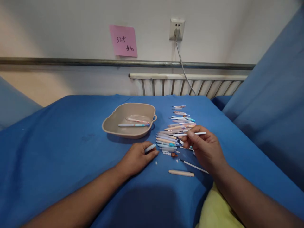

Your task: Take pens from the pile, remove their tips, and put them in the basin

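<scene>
The left hand (137, 158) rests low in the middle of the frame on the blue cloth-covered surface (59, 142). Its grip is curled around a short pale-blue plastic pen barrel (150, 147), whose end pokes out towards the right. Just right of it, the right hand (206, 150) pinches a thin white plastic refill (181, 134) between thumb and fingertips; the rod points left over the loose pile of pastel pens and pen parts (177, 126) at the centre right.

The refill is slender and looks easy to bend, so a pinch nearer its free end would probably steady it better. Turning the barrel's open end towards the rod would keep the two in line.

Left of the pile stands a beige scalloped plastic tray (108, 123) with a blue pen (134, 125) and a pink pen (137, 120) inside. A beige pen barrel (181, 173) lies apart, below the right hand.
</scene>
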`<action>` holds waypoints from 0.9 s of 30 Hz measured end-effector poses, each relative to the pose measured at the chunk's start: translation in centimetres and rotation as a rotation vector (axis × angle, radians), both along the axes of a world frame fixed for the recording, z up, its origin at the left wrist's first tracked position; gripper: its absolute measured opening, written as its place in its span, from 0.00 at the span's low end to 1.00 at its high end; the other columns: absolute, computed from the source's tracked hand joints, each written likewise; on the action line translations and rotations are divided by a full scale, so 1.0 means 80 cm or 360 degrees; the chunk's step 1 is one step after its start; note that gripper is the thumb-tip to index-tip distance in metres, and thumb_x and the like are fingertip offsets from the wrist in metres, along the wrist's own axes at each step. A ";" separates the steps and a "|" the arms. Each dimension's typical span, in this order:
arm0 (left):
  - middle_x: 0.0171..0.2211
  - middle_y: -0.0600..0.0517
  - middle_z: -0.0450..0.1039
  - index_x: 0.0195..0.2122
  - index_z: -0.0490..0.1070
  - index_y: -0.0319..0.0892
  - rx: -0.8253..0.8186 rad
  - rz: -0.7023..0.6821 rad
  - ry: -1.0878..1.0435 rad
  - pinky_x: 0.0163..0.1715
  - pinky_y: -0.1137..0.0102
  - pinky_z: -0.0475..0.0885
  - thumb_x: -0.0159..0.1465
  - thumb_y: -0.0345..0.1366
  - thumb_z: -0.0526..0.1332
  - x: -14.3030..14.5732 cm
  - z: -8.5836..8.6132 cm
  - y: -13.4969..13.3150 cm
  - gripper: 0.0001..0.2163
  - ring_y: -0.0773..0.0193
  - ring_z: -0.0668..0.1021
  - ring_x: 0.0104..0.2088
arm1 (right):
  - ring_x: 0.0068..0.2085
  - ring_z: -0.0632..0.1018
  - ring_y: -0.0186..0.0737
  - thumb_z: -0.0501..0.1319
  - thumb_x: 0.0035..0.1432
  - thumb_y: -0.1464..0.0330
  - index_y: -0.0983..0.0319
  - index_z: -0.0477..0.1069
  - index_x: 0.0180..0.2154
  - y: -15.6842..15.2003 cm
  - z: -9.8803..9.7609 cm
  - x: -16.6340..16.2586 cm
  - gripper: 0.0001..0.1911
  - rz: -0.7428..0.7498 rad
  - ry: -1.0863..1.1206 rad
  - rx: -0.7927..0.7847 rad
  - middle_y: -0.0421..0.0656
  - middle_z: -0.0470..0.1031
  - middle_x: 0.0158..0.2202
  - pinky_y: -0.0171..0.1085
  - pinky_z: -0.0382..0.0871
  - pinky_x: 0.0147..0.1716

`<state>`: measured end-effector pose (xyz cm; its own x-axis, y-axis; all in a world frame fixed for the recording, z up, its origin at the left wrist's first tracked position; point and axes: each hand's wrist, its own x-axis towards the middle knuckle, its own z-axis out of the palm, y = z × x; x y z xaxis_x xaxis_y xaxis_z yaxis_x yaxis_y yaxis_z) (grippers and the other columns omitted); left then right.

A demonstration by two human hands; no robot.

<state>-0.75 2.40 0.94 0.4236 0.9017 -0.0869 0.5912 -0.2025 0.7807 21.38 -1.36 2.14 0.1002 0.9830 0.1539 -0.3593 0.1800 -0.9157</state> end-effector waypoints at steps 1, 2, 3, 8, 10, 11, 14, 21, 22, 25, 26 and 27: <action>0.19 0.58 0.64 0.24 0.70 0.39 0.0072 -0.0032 0.0090 0.21 0.75 0.55 0.58 0.43 0.60 -0.001 -0.002 0.001 0.12 0.68 0.66 0.22 | 0.23 0.74 0.31 0.65 0.53 0.64 0.61 0.68 0.28 0.000 0.000 0.000 0.09 -0.0004 -0.0005 -0.0006 0.39 0.77 0.26 0.32 0.69 0.25; 0.19 0.58 0.64 0.23 0.70 0.40 0.0128 -0.0066 0.0156 0.21 0.75 0.55 0.59 0.43 0.59 -0.002 -0.003 0.001 0.13 0.68 0.66 0.22 | 0.23 0.74 0.32 0.65 0.53 0.63 0.61 0.68 0.28 0.000 0.000 -0.001 0.10 -0.0007 -0.0017 -0.0012 0.39 0.77 0.26 0.32 0.69 0.24; 0.19 0.58 0.64 0.23 0.70 0.40 0.0168 -0.0099 0.0202 0.21 0.75 0.54 0.59 0.42 0.58 -0.002 -0.004 0.001 0.13 0.68 0.66 0.22 | 0.23 0.74 0.32 0.65 0.53 0.63 0.61 0.68 0.28 0.000 0.000 -0.001 0.10 -0.0012 -0.0033 -0.0017 0.40 0.77 0.26 0.33 0.69 0.24; 0.21 0.56 0.69 0.26 0.72 0.41 0.0228 -0.0254 0.0290 0.23 0.74 0.57 0.61 0.41 0.56 -0.001 -0.001 -0.003 0.11 0.66 0.70 0.23 | 0.23 0.74 0.31 0.64 0.55 0.63 0.61 0.68 0.29 0.000 -0.001 0.000 0.09 -0.0014 -0.0075 -0.0009 0.40 0.77 0.27 0.33 0.67 0.24; 0.23 0.55 0.71 0.27 0.73 0.42 0.0252 -0.0272 0.0303 0.24 0.74 0.58 0.62 0.40 0.56 0.000 -0.001 -0.004 0.10 0.65 0.71 0.25 | 0.23 0.74 0.32 0.64 0.54 0.63 0.61 0.68 0.29 0.000 -0.001 -0.001 0.09 -0.0018 -0.0092 -0.0017 0.40 0.77 0.27 0.33 0.67 0.24; 0.23 0.54 0.72 0.28 0.73 0.42 0.0262 -0.0274 0.0311 0.25 0.74 0.58 0.61 0.39 0.57 0.001 -0.001 -0.005 0.10 0.64 0.72 0.25 | 0.23 0.74 0.32 0.64 0.54 0.62 0.61 0.68 0.29 0.000 -0.001 -0.001 0.10 -0.0024 -0.0099 -0.0024 0.40 0.77 0.27 0.33 0.68 0.23; 0.24 0.54 0.73 0.29 0.74 0.43 0.0276 -0.0269 0.0345 0.26 0.74 0.59 0.61 0.39 0.57 0.001 -0.002 -0.005 0.09 0.64 0.73 0.26 | 0.22 0.74 0.32 0.64 0.53 0.62 0.61 0.68 0.29 0.001 -0.001 -0.002 0.10 -0.0032 -0.0108 -0.0027 0.40 0.77 0.27 0.33 0.68 0.23; 0.29 0.52 0.76 0.34 0.75 0.44 0.0272 -0.0306 0.0369 0.29 0.74 0.62 0.62 0.37 0.56 0.001 -0.005 -0.005 0.08 0.62 0.75 0.30 | 0.22 0.73 0.31 0.64 0.54 0.63 0.61 0.68 0.29 0.001 0.000 -0.003 0.09 -0.0025 -0.0142 -0.0018 0.39 0.77 0.26 0.32 0.67 0.24; 0.31 0.52 0.77 0.36 0.75 0.44 0.0282 -0.0306 0.0328 0.31 0.73 0.63 0.62 0.36 0.56 0.002 -0.005 -0.005 0.08 0.62 0.75 0.32 | 0.22 0.73 0.31 0.64 0.54 0.63 0.61 0.68 0.29 0.001 0.000 -0.003 0.09 -0.0030 -0.0146 -0.0020 0.39 0.77 0.26 0.32 0.67 0.24; 0.37 0.50 0.77 0.40 0.75 0.45 0.0361 -0.0304 0.0201 0.37 0.72 0.65 0.61 0.34 0.56 0.009 -0.005 -0.005 0.10 0.61 0.76 0.37 | 0.22 0.73 0.32 0.64 0.54 0.62 0.61 0.68 0.29 0.001 -0.001 -0.004 0.10 -0.0045 -0.0152 -0.0019 0.39 0.77 0.26 0.32 0.67 0.24; 0.37 0.50 0.76 0.40 0.75 0.45 0.0397 -0.0307 0.0186 0.38 0.71 0.65 0.61 0.33 0.57 0.012 -0.005 -0.004 0.10 0.61 0.75 0.37 | 0.22 0.73 0.32 0.64 0.54 0.62 0.61 0.68 0.29 0.002 -0.002 -0.004 0.10 -0.0044 -0.0147 -0.0014 0.39 0.77 0.26 0.33 0.67 0.24; 0.36 0.50 0.76 0.39 0.76 0.45 0.0431 -0.0317 0.0190 0.38 0.71 0.66 0.61 0.32 0.57 0.015 -0.005 -0.003 0.10 0.61 0.75 0.37 | 0.22 0.73 0.32 0.64 0.54 0.62 0.61 0.68 0.29 0.002 -0.003 -0.003 0.10 -0.0040 -0.0140 -0.0006 0.39 0.77 0.26 0.33 0.67 0.24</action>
<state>0.44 2.12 0.55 0.5948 0.7994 0.0843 0.6032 -0.5132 0.6106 21.11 -1.19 1.89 0.1112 0.9809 0.1595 -0.2729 0.1845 -0.9442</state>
